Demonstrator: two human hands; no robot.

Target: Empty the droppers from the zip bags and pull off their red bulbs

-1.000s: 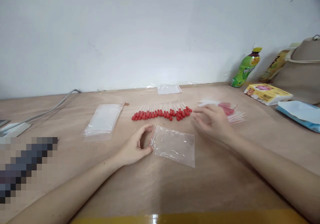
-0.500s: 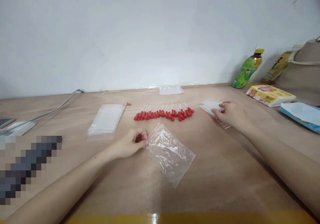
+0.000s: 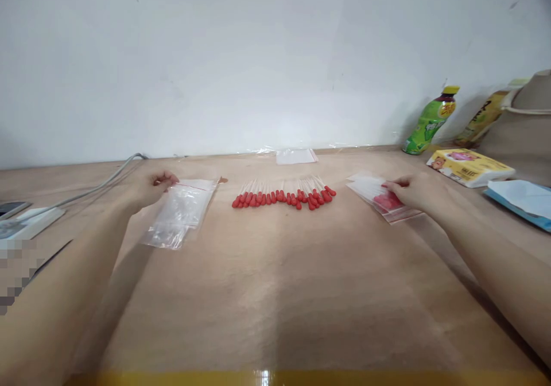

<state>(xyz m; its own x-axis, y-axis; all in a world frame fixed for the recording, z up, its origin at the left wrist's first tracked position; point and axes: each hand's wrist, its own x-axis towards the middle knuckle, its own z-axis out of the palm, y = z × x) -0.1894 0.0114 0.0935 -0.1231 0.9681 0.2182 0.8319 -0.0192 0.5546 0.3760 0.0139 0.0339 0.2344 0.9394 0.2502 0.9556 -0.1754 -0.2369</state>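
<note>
At the left, my left hand [image 3: 150, 191] pinches the upper corner of a clear zip bag [image 3: 174, 231], which lies over a stack of flat bags [image 3: 196, 194]. My right hand [image 3: 407, 190] is closed on the edge of a filled bag [image 3: 387, 201] at the right; red tips show through its film, and pale bags lie beneath. Between the hands, a row of white sticks with red tips [image 3: 279, 195] lies on the table, tips toward me.
Behind the row lies another flat bag [image 3: 296, 156] near the wall. A green bottle [image 3: 433, 121], yellow tissue pack [image 3: 469, 167], blue-and-white packet [image 3: 520, 199] and grey-brown bag [image 3: 520, 136] are at the right. A grey cable [image 3: 103, 180] crosses the left side.
My left hand has carried the clear bag from the middle leftward onto the stack. My right hand has shifted slightly right, and the red tips in the bag beside it show more.
</note>
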